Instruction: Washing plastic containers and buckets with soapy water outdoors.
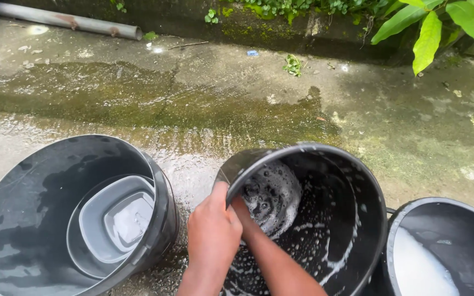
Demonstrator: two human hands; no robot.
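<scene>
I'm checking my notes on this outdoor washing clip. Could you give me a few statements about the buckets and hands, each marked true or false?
1. The left hand grips the rim of the tilted black bucket. True.
2. The right hand is outside the bucket, resting on the ground. False: the right forearm reaches into the tilted bucket, and the hand itself is hidden among the suds.
3. The black bucket on the left holds a grey basin. True.
4. The tilted bucket is dry and clean inside. False: soap foam streaks its inner wall.
5. The wet concrete ground has green growth on it. True.
</scene>
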